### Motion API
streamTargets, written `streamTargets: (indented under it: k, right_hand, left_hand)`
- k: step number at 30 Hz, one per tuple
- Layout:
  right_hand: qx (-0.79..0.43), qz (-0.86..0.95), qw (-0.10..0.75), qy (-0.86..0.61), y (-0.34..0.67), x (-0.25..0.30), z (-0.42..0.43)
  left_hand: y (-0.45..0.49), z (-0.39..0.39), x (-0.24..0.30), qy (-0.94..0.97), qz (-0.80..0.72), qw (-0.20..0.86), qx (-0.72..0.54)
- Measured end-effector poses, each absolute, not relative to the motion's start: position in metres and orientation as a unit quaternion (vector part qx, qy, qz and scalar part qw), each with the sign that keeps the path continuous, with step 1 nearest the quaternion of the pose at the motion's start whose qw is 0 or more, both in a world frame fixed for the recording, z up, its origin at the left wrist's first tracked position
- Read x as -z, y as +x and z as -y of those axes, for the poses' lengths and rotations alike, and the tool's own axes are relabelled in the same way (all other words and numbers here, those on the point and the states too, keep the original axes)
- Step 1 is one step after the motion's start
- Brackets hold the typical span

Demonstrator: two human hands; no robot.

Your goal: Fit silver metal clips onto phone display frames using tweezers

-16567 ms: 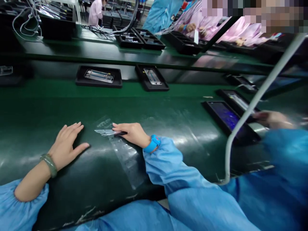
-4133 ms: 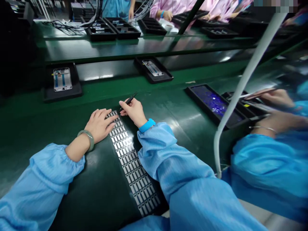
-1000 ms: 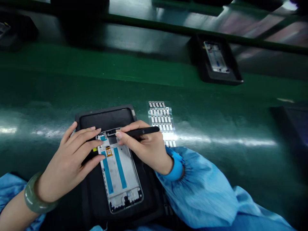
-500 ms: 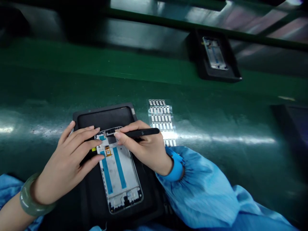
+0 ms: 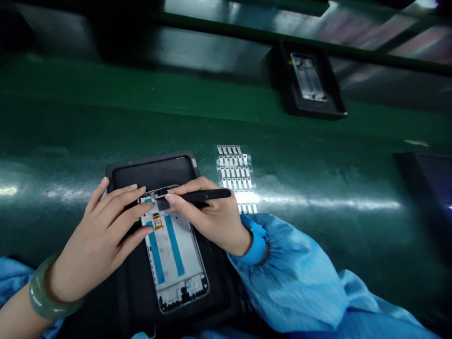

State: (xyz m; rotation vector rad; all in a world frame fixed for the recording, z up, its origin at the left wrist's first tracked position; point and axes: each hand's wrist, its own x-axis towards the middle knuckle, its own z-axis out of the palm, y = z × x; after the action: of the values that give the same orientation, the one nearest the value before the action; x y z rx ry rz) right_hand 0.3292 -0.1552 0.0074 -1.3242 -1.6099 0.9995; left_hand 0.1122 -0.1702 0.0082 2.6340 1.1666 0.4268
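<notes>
A phone mid-frame (image 5: 180, 259) with two long blue strips and a small orange flex cable (image 5: 158, 222) lies tilted on a black tray (image 5: 155, 170). My left hand (image 5: 109, 226) rests along its upper left edge, fingers stretched out and apart, the tips touching the frame. In my right hand (image 5: 208, 214), pinched between thumb and fingers, are black tweezers (image 5: 212, 194). Their tip end points at the top part of the phone frame, beside a dark grey square; the tips themselves are hidden by my fingers.
A clear sheet with rows of small silvery stickers (image 5: 236, 172) lies right of the tray. Farther back, another black tray (image 5: 314, 108) holds a second phone frame (image 5: 310, 80) on the green surface. A dark object (image 5: 427, 183) stands at the right edge.
The far black tray with the second phone frame has shifted a little to the left. Both hands stay nearly in place, and the tweezers have barely moved.
</notes>
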Motion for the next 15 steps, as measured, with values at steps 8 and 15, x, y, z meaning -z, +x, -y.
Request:
streamTargets:
  k: [8,15]
  right_hand:
    - [-0.394,0.638,0.415,-0.515,0.329,-0.007,0.155]
    - [-0.423,0.594,0.437,-0.527,0.328,-0.010,0.157]
  left_hand:
    - [0.120,0.174,-0.011,0.908,-0.403,0.055,-0.098]
    - [0.124,0.178,-0.015,0.898,-0.426,0.045,-0.097]
